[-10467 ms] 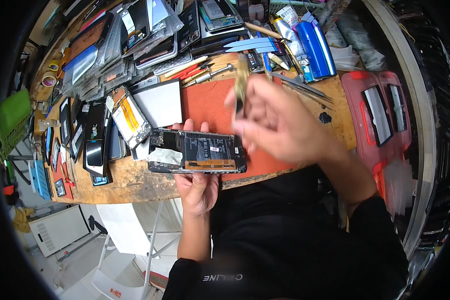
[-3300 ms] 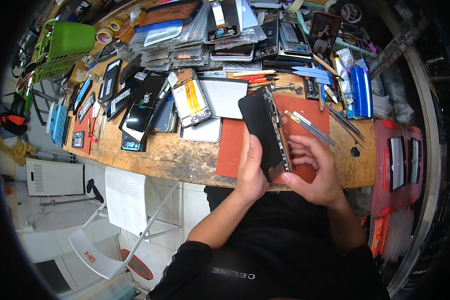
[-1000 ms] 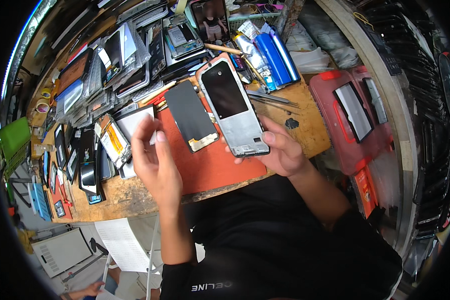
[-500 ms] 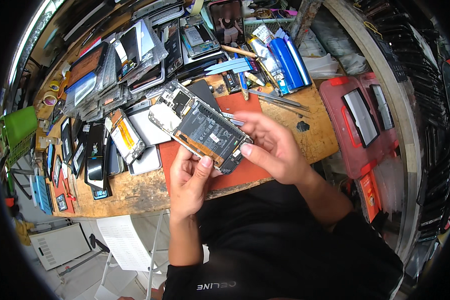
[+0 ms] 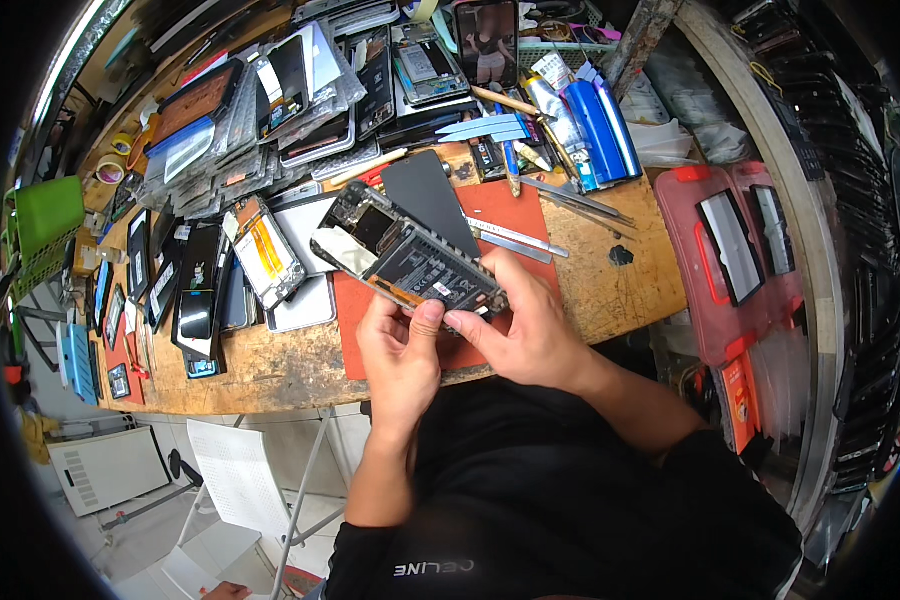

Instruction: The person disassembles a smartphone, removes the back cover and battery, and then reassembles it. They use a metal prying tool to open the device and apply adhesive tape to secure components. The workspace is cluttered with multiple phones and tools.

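An opened smartphone [image 5: 420, 262], its back off and its black battery and orange ribbon cable bare, is held tilted above a red mat [image 5: 510, 205]. My left hand [image 5: 400, 350] grips its lower long edge, thumb on the inside face. Around its right end close the fingers and thumb of my right hand [image 5: 530, 325]; some fingertips are hidden behind the phone. A dark flat panel [image 5: 430, 200] lies on the mat just beyond the phone. Slim metal tools [image 5: 518, 240] rest beside it, to the right.
Stacked phone parts in plastic sleeves [image 5: 230, 150] crowd the back left of the wooden table [image 5: 270, 385]. Another opened phone [image 5: 265, 255] lies left of the mat. Blue rolls [image 5: 600, 130] and pens stand back right. Pink cases [image 5: 710, 260] hang beyond the right edge. Another person's hand [image 5: 228, 592] shows bottom left.
The phone has been tipped so its face slants more away. My right hand has closed in on its end, thumb nearer my left thumb. The metal tools now show uncovered on the mat.
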The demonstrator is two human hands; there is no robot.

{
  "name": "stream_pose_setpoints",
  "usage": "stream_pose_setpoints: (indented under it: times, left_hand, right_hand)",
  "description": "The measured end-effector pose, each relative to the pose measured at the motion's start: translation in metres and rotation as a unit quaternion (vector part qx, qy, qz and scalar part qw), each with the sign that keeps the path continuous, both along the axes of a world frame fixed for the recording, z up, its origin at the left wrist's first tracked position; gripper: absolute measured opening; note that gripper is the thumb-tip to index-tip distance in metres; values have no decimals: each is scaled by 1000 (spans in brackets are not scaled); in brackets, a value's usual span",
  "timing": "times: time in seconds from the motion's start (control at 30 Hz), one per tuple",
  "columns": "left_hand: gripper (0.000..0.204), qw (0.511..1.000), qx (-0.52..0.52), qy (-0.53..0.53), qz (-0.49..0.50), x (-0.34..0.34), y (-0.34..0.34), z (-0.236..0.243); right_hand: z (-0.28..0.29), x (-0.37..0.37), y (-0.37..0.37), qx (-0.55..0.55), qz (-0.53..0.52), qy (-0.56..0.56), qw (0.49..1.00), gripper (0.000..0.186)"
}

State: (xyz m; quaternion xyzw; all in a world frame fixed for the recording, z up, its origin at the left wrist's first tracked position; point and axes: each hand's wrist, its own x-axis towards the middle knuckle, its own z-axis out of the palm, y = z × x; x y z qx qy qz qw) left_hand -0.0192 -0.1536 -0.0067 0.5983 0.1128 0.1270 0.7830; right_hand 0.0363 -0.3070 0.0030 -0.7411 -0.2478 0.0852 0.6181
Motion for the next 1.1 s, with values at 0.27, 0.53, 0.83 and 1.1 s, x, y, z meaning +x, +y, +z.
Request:
stream_pose_setpoints:
  times: [0.27,0.53,0.83,1.1]
  left_hand:
    - [14,1000,3,-16,15,1,16,19]
    - [16,996,90,2,-3,8,31,24]
    - [26,999,-4,-18,-29,-1,10,14]
    - [21,996,-10,65,-58,2,13,18]
  right_hand:
    - [-6,5,-1,161,58,120,978,28]
    - [8,13,-7,160,67,148,974,23]
    - [-1,19,2,176,74,149,970,18]
    - [-9,26,6,177,116,183,960,14]
